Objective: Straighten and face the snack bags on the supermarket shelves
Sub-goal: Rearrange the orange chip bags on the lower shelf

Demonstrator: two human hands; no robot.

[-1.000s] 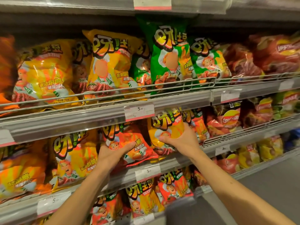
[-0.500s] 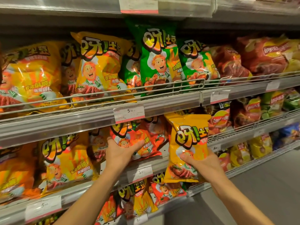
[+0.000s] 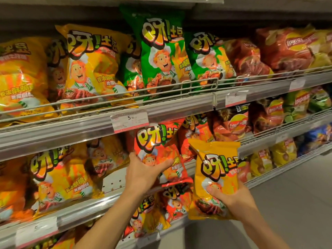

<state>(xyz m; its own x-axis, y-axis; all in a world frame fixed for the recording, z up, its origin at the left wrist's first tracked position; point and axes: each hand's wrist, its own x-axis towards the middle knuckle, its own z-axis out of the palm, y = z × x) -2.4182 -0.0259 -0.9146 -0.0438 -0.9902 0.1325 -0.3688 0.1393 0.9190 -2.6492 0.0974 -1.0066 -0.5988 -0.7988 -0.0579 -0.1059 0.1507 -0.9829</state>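
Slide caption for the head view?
Right hand holds yellow snack bag off-shelf; left hand steadies orange-red snack bag.

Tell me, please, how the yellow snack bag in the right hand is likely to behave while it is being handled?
The yellow snack bag looks puffed with air, so it is probably light for its size. Its glossy film catches glare and may be slippery. The right hand grips only its lower part, yet the top stands up, so it seems fairly self-supporting, though squeezing could crush the contents.
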